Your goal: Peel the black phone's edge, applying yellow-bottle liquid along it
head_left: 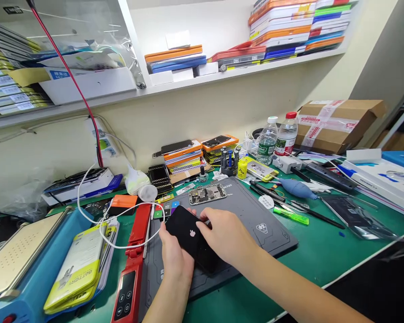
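A black smartphone with a pale apple logo lit on its dark screen is held at a tilt above a dark grey work mat. My left hand is wrapped round its lower left side, thumb along the edge. At the opposite long edge, my right hand has bent fingers and thumb closed on the phone; the fingertips behind it are partly hidden. Just beyond the phone, an opened phone body with exposed inner parts lies on the mat. A white cable loops beside my left hand.
Left of the mat are a red folding lamp, yellow battery packs and a blue machine. To the right lie a blue air blower, a green pen-like tool and tweezers. Bottles and a cardboard box stand behind.
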`<state>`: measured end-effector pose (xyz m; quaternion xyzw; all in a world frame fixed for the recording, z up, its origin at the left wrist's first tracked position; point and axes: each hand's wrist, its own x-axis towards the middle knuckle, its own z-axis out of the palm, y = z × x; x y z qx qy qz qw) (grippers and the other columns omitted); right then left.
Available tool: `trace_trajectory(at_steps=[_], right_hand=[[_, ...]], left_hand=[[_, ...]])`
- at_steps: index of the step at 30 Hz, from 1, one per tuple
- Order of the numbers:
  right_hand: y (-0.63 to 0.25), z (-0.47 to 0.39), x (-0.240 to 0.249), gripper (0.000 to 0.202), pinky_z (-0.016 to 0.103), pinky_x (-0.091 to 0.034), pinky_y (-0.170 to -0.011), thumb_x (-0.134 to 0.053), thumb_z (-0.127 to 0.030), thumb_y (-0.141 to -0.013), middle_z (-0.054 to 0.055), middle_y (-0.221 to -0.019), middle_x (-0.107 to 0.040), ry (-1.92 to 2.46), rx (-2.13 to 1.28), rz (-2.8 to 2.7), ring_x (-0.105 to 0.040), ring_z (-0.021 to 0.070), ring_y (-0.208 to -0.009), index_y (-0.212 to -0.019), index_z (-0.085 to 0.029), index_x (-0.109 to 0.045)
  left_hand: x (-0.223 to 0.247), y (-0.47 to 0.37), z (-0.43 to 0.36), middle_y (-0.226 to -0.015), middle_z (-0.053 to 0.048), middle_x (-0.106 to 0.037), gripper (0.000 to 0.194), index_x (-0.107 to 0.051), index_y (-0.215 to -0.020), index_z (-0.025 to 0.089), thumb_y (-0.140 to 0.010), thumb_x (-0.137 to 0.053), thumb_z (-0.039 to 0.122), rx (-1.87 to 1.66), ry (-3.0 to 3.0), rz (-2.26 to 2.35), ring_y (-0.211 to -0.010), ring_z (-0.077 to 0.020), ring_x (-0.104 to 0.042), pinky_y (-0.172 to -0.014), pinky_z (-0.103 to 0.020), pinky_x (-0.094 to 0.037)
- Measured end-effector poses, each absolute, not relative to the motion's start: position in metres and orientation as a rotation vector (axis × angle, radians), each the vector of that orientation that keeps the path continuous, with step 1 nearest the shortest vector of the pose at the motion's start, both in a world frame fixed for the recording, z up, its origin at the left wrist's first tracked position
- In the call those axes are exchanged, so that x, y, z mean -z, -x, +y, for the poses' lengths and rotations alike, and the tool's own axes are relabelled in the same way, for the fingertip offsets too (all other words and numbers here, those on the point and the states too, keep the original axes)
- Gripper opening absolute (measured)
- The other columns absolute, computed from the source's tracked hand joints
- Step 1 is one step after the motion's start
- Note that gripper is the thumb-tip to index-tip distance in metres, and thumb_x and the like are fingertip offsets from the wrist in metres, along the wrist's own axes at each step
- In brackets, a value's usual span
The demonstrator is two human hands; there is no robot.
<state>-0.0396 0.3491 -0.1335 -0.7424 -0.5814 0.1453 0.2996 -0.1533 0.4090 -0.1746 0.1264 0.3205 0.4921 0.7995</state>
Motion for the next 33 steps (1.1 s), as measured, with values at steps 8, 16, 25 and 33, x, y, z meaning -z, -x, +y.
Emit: trace_trajectory(at_steps=[8,16,25,33], right_hand=[[0.006,0.341,0.121,0.040,0.021,-0.047,-0.071,-0.065,-0.060,-0.085,-0.001,-0.103,-0.072,1.927,-0.573,-1.320,-0.068,0.0143,-0.090,-0.108,-0.028,-0.069],[-0.148,0.415,0.121,0.070,0.043,-0.040,-0.105,-0.072,-0.039,-0.080,0.023,-0.128,-0.056,2.173,-0.118,-0.879,-0.051,0.0309,-0.123,-0.134,-0.002,-0.046],[-0.170,0.428,0.131,0.039,0.041,-0.044,-0.099,-0.066,-0.042,-0.088,0.012,-0.113,-0.063,2.110,-0.085,-0.995,-0.058,0.0237,-0.107,-0.112,-0.012,-0.060],[-0.074,0.323,0.130,0.057,0.026,-0.048,-0.069,-0.048,-0.071,-0.087,0.004,-0.086,-0.068,1.810,-0.585,-1.300,-0.062,0.0183,-0.076,-0.110,-0.021,-0.059]], left_hand=[[0.173,0.154,0.409,-0.107,-0.016,-0.073,0.057,-0.069,-0.118,0.012,-0.098,-0.032,0.050,-1.039,-0.228,0.763,-0.095,-0.0261,-0.072,-0.082,-0.037,-0.059],[0.166,0.152,0.410,-0.098,-0.016,-0.073,0.050,-0.072,-0.109,0.012,-0.095,-0.040,0.048,-0.979,-0.224,0.691,-0.078,-0.0221,-0.072,-0.065,-0.031,-0.058],[0.168,0.149,0.411,-0.102,-0.014,-0.073,0.044,-0.071,-0.108,0.010,-0.094,-0.043,0.041,-0.981,-0.264,0.683,-0.089,-0.0233,-0.072,-0.080,-0.034,-0.058],[0.169,0.149,0.411,-0.098,-0.015,-0.073,0.047,-0.071,-0.102,0.011,-0.092,-0.045,0.048,-0.939,-0.254,0.651,-0.081,-0.0240,-0.071,-0.072,-0.034,-0.057]])
